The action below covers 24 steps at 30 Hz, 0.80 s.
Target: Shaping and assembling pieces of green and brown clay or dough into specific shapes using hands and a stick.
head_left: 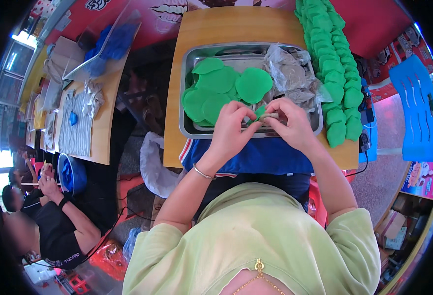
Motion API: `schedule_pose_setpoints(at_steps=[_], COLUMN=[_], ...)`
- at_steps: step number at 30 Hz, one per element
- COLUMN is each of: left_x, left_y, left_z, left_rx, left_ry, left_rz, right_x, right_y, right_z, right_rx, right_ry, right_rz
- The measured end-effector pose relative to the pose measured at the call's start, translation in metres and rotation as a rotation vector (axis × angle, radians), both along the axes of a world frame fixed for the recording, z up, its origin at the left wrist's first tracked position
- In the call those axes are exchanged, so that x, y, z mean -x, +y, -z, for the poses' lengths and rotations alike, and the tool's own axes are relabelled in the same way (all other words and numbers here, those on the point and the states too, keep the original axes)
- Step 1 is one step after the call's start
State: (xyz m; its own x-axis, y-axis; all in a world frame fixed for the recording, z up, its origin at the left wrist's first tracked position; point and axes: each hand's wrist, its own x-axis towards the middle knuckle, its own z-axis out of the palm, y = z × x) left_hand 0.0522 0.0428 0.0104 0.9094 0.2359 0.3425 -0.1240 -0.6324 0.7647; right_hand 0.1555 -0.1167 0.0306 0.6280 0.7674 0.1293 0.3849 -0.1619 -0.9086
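Over the front edge of the metal tray (186, 133), my left hand (230, 129) and my right hand (291, 123) face each other with thumbs and forefingers pinched together. Between them is a small, thin green piece (259, 112), mostly hidden by my fingers. A little grey-brown material shows against it at the right fingertips. Several flat, soft-looking green rounds (218, 80) overlap in the tray's left half, and one green round (253, 85) lies just beyond my hands. A lump of grey-brown, clay-like material (292, 74) in crumpled clear plastic fills the tray's right side.
Overlapping green rounds (333, 73) form long rows along the right edge of the wooden table (236, 24). A blue plastic chair (413, 108) stands at the right. At the left, a person (59, 216) sits by another table (103, 132) and a blue bucket (73, 174).
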Motion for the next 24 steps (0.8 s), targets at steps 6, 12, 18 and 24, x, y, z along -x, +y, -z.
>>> schedule_pose_setpoints(at_steps=[6,12,18,24], left_x=[-0.007,-0.012,-0.016,-0.007], left_y=[0.0,-0.002,0.001,-0.009], left_z=[0.005,0.007,0.001,-0.016], left_rx=[0.041,0.238,0.433,0.075], left_ry=[0.064,0.147,0.232,0.137], left_rz=[0.047,0.079,0.089,0.021], right_x=[-0.002,0.002,0.001,-0.008], right_y=[-0.001,0.007,0.012,0.01], right_z=[0.003,0.013,0.014,0.007], right_rx=[0.107,0.219,0.292,0.343], right_ry=[-0.152,-0.379,-0.413,-0.264], right_rz=[-0.022,0.03,0.015,-0.033])
